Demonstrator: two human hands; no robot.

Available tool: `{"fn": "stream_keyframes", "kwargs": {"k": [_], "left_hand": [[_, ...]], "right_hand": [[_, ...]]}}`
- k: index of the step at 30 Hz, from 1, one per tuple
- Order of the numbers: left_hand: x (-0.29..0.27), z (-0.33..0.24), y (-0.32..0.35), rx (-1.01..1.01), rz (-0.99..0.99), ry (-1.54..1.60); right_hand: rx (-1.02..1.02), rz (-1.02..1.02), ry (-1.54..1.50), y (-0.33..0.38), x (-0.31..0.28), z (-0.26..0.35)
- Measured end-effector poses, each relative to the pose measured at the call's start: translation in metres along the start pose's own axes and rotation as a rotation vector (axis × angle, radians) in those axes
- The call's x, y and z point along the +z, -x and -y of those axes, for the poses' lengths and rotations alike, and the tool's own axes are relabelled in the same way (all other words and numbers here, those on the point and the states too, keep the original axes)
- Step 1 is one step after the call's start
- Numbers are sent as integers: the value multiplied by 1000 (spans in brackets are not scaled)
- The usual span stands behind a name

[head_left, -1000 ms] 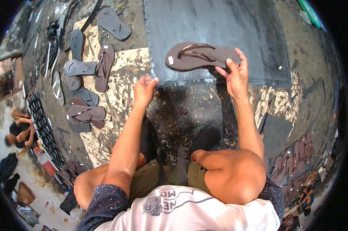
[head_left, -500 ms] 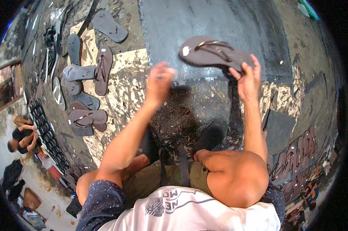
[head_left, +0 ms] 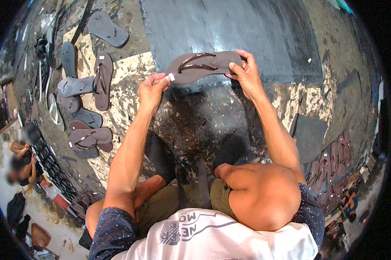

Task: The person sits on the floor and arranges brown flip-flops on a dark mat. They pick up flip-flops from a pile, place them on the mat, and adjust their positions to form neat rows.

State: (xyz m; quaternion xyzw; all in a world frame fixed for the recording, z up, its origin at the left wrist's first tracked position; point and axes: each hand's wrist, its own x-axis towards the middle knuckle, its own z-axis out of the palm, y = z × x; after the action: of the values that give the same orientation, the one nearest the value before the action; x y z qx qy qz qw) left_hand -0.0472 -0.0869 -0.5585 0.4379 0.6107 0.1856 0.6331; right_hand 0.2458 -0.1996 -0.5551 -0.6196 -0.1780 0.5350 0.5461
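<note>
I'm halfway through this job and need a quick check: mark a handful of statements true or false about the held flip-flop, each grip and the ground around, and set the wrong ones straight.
1. The left grip is at the toe end of the held flip-flop. True.
2. The right grip is empty. False: it holds the flip-flop's heel end.
3. A white sticker shows near the toe. True.
4. The strap is bright yellow. False: it is dark brown and shiny.
5. Other flip-flops lie on the ground to the left. True.
6. The dark sheet is rolled up. False: it is spread out flat on the ground.
</note>
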Motion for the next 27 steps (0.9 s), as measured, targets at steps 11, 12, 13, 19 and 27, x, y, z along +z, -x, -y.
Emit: {"fn": "stream_keyframes", "kwargs": {"k": [11, 12, 13, 19, 27], "left_hand": [[8, -6, -2, 90, -21, -414], [7, 2, 1, 166, -24, -456], [-2, 8, -3, 265, -58, -502], [-44, -27, -25, 843, -436, -794], [-185, -45, -31, 351, -914, -919]], "right_hand": [[-313, -179, 1079, -10, -24, 10], [-273, -125, 1055, -11, -22, 15], [-285, -77, 1096, -15, -18, 20], [-238, -177, 909, -13, -45, 24], [-341, -307, 776, -2, -46, 17]]}}
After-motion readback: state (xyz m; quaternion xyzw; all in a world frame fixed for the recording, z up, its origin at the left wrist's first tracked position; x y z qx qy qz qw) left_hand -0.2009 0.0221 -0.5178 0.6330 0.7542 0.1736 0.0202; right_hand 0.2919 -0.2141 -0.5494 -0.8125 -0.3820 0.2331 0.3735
